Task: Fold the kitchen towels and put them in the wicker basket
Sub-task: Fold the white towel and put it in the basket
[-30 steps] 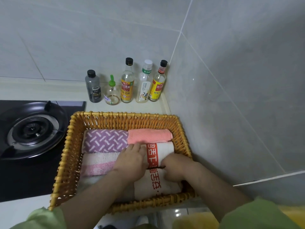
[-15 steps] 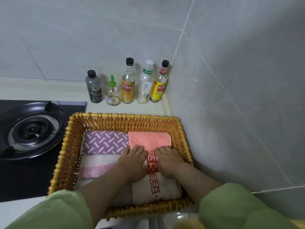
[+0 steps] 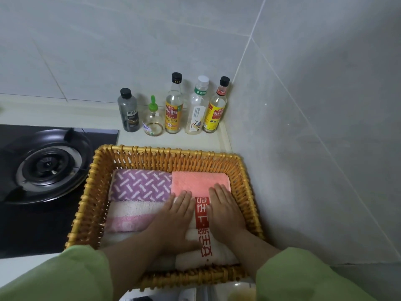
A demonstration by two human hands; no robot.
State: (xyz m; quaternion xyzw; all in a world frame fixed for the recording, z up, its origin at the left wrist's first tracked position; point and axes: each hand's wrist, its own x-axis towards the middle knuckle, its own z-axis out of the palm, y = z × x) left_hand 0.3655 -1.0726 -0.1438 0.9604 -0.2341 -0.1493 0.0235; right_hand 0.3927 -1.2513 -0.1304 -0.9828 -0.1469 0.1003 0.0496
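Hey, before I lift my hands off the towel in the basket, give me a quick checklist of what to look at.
1. Is the white red-lettered towel inside the wicker basket? Ok, at its near right.
2. Do the left hand and right hand lie flat on it, gripping nothing? Ok.
3. Are the purple towel, coral towel and pink striped towel folded below the rim? Ok.
4. Is nothing draped over the rim? Ok.
5. Is the burner left of the basket unlit? Ok, no flame shows.
6. Are more towels waiting outside? Cannot tell, none in view.
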